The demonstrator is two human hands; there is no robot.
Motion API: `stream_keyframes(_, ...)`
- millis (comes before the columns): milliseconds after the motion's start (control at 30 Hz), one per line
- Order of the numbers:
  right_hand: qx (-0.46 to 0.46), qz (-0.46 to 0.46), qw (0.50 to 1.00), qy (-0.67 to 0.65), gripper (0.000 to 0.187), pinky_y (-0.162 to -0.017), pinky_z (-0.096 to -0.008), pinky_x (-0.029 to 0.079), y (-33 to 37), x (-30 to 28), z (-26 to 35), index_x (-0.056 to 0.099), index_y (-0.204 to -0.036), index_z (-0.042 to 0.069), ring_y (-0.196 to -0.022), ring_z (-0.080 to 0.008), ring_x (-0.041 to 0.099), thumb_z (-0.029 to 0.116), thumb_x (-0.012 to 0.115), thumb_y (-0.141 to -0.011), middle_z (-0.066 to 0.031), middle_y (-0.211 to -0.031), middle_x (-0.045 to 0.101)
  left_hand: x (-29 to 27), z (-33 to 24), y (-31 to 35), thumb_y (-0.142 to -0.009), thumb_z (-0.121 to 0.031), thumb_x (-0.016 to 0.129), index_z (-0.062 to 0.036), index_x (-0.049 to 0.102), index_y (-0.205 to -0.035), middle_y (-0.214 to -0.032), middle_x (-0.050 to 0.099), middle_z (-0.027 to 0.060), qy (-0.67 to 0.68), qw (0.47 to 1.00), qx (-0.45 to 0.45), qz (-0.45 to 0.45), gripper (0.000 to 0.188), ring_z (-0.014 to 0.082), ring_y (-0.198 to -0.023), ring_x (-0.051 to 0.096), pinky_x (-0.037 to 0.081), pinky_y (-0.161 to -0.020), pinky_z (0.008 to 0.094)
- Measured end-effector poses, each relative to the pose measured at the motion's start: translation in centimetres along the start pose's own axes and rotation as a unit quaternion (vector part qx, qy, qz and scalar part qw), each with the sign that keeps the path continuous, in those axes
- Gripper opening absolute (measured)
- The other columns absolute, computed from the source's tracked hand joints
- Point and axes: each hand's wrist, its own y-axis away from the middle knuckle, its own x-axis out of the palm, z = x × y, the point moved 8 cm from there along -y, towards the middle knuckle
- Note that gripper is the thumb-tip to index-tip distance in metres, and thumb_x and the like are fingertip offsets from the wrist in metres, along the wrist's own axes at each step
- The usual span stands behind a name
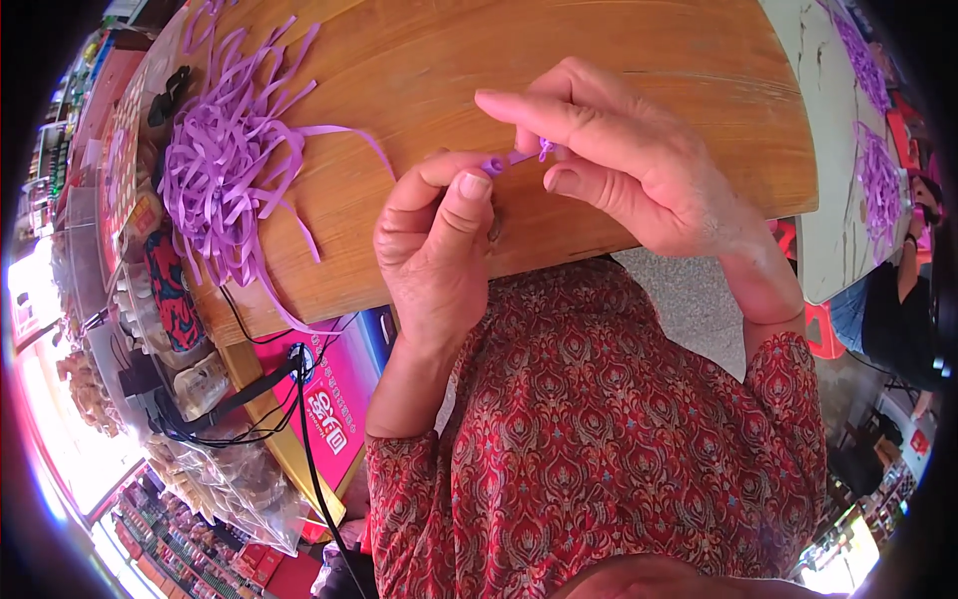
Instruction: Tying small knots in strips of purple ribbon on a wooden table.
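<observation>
My left hand (434, 235) pinches a small tight coil of purple ribbon (493, 167) between thumb and index finger, above the wooden table. From the coil a short flat stretch of ribbon runs across to my right hand (639, 160). There, a crumpled or looped bit of purple ribbon (546, 149) shows between the thumb and the curled fingers, while the index finger points out to the left. Where exactly the right fingers grip it is partly hidden. On the table's left side lies a tangled heap of purple ribbon strips (225, 165), with loose ends trailing toward my left hand.
The wooden table (429, 60) has a curved right edge. Left of it are clear plastic bags (205, 384), black cables (299, 374) and a pink printed box (334, 399). Farther right, a pale table (823, 150) holds more purple ribbon (878, 190), with another person beside it.
</observation>
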Motion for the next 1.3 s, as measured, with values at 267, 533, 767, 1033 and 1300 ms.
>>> stream_keyframes(267, 0.001, -0.013, 0.999, -0.035, 0.045, -0.065, -0.0233, 0.046, 0.2, -0.4, -0.3, 0.05, -0.124, -0.002, -0.072, -0.0115, 0.058, 0.004, 0.062, -0.081, -0.0077, -0.091, 0.061, 0.9, -0.8, -0.1, -0.08, 0.0, 0.065, -0.0012, 0.061, -0.1, -0.083, 0.056, -0.0006, -0.034, 0.997, 0.063, -0.004, 0.02, 0.006, -0.068, 0.05, 0.041, -0.061, 0.0181)
stream_keyframes(533, 0.08, -0.009, 0.966, -0.244, 0.046, -0.06, -0.0189, 0.045, 0.6, 0.1, -1.4, 0.048, -0.121, -0.008, -0.064, -0.0068, 0.057, 0.006, 0.064, -0.081, -0.0105, -0.093, 0.066, 2.5, -1.2, -0.5, -0.074, 0.001, 0.07, -0.0023, 0.064, -0.105, -0.084, 0.057, 0.0014, -0.078, 0.99, 0.053, 0.101, 0.032, 0.0083, -0.077, 0.052, 0.042, -0.072, 0.02)
stream_keyframes(767, 0.104, 0.014, 0.958, -0.267, 0.055, -0.056, -0.018, 0.042, 0.7, 0.5, -1.7, 0.041, -0.13, -0.005, -0.061, -0.0058, 0.053, 0.011, 0.064, -0.082, -0.0025, -0.073, 0.061, 2.2, -0.9, -0.5, -0.073, 0.001, 0.071, -0.0017, 0.066, -0.094, -0.081, 0.055, 0.0, -0.048, 0.992, 0.069, 0.089, 0.022, 0.0072, -0.075, 0.051, 0.041, -0.069, 0.0195)
stream_keyframes(1033, 0.073, 0.017, 0.983, -0.17, 0.048, -0.06, -0.0194, 0.04, 0.9, 0.9, -1.2, 0.045, -0.13, 0.0, -0.062, -0.0067, 0.051, 0.015, 0.059, -0.087, 0.0005, -0.072, 0.056, 2.3, -0.7, -0.1, -0.076, 0.001, 0.068, 0.0007, 0.063, -0.096, -0.081, 0.054, 0.0002, -0.026, 0.996, 0.067, 0.06, 0.021, 0.0077, -0.076, 0.052, 0.042, -0.07, 0.0201)
stream_keyframes(1300, 0.049, 0.001, 0.989, -0.141, 0.042, -0.058, -0.0191, 0.04, 1.2, 0.7, 0.3, 0.048, -0.127, -0.001, -0.06, -0.0055, 0.05, 0.013, 0.056, -0.088, -0.0004, -0.065, 0.054, 1.9, -2.5, 0.7, -0.081, -0.003, 0.065, 0.0, 0.059, -0.092, -0.079, 0.053, 0.0008, -0.101, 0.979, 0.18, 0.0, 0.013, 0.0062, -0.069, 0.046, 0.036, -0.064, 0.0175)
